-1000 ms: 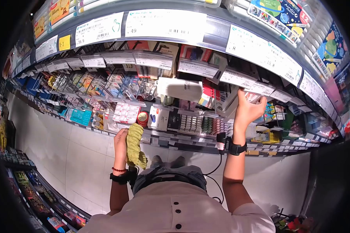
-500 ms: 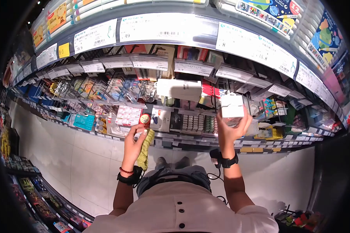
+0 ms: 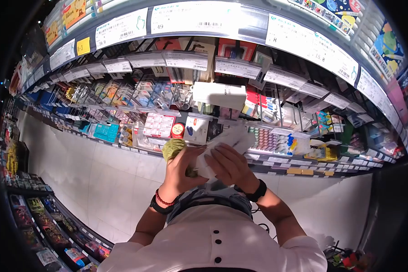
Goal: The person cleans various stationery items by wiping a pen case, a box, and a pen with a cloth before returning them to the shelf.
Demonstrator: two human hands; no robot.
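In front of my body, my right hand [image 3: 231, 170] is closed on a white box [image 3: 238, 139], its fingers bent over the side facing me. The box is smeared by motion. My left hand [image 3: 180, 172] curls around a yellow-green knitted item [image 3: 173, 148], whose rounded end sticks up behind the knuckles. More of the knit shows in the gap between thumb and fingers. The left fingertips and thumb reach the near left edge of the white box. Just beyond the hands, a round red tub [image 3: 177, 131] with a pale label sits on the shelf.
White-and-red boxes [image 3: 158, 125] stand left of the tub. A larger white box [image 3: 219, 94] juts out from the middle shelf. Price labels [image 3: 195, 19] line the shelf edge above. Pale tiled floor [image 3: 109, 177] lies below, with another stocked shelf [image 3: 54, 231] at lower left.
My right hand has brought the white box left and toward me, from the right side to the middle. My left hand has moved right to meet it, and the knitted item has tilted upward.
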